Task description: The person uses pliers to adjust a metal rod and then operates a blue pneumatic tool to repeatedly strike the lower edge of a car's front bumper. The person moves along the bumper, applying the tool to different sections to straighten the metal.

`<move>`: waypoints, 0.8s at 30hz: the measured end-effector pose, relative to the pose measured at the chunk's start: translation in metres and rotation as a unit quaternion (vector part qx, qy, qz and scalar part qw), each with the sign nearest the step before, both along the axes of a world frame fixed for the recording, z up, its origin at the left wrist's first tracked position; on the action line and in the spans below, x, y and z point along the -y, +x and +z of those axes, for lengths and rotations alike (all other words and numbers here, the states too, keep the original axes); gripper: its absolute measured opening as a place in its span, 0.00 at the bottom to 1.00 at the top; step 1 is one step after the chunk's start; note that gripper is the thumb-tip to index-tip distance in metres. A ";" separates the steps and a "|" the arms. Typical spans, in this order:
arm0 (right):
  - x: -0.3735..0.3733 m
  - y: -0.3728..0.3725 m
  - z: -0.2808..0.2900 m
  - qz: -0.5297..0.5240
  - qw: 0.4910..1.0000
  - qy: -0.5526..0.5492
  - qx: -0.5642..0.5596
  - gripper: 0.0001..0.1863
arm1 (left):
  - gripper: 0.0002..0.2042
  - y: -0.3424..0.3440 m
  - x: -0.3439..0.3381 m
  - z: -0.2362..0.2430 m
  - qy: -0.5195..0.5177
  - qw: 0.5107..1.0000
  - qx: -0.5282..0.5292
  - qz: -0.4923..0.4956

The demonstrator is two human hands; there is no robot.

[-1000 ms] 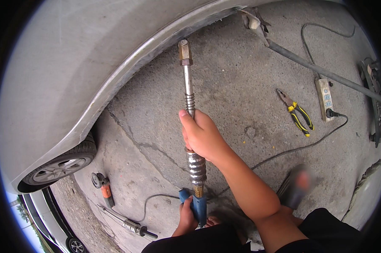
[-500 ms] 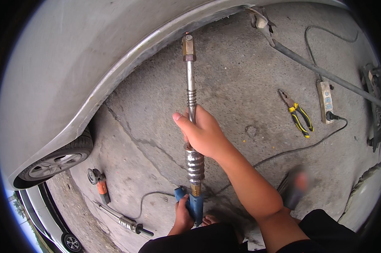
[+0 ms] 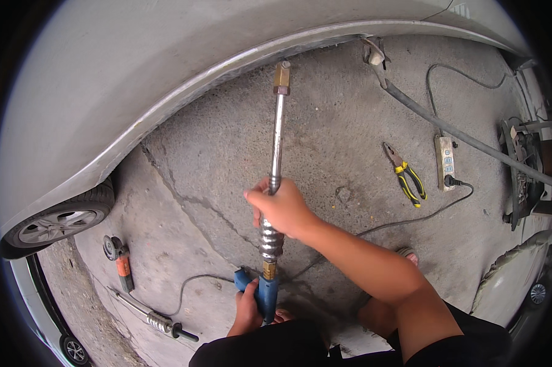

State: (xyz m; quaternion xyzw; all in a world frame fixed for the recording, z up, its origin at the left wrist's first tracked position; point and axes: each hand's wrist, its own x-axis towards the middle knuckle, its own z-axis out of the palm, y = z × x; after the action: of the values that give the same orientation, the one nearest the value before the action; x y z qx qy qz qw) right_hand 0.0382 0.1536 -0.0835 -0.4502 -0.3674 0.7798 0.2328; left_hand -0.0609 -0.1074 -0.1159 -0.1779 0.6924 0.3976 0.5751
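Note:
A slide-hammer dent puller (image 3: 278, 131) runs upright through the middle of the picture, with a chrome shaft, a brass-coloured head and a blue handle (image 3: 267, 298). My left hand (image 3: 246, 311) is wrapped round that handle near my lap. Higher up, my right hand (image 3: 283, 209) closes on the shaft just above the ribbed chrome weight (image 3: 270, 240); its fingers partly hide the shaft and the spring. At the far end, the head lies by the lower edge of a silver car's side panel (image 3: 166, 98). Whether they touch, I cannot tell.
On the concrete lie yellow-black pliers (image 3: 405, 175), a power strip (image 3: 445, 164) with a plugged-in cable, an orange angle grinder (image 3: 121, 263) and a second slide hammer (image 3: 154, 316). A grey bar (image 3: 447, 127) slants from the panel's edge to the right.
The glowing point at the puller's tip is gone. My right hand has come down the shaft, closer to the ribbed weight. The whole view has shifted; my left hand keeps its grip.

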 end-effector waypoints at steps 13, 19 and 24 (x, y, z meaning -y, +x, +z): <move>-0.044 0.000 0.031 -0.066 0.972 -0.191 -0.119 0.26 | 0.18 0.001 0.005 0.011 0.042 0.998 -0.023 -0.028; -0.054 0.018 -0.011 0.075 0.840 -0.252 -0.474 0.32 | 0.16 -0.013 0.000 0.026 -0.019 0.991 -0.047 -0.120; -0.035 -0.014 0.049 -0.108 0.966 -0.185 -0.147 0.28 | 0.20 -0.039 0.004 0.038 -0.083 0.977 0.102 -0.168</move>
State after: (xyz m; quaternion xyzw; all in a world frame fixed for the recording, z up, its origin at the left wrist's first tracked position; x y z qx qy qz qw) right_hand 0.0246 0.1890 -0.0341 -0.4025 -0.1278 0.8621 0.2800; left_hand -0.1002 -0.1115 -0.0783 -0.1455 0.6807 0.2160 0.6847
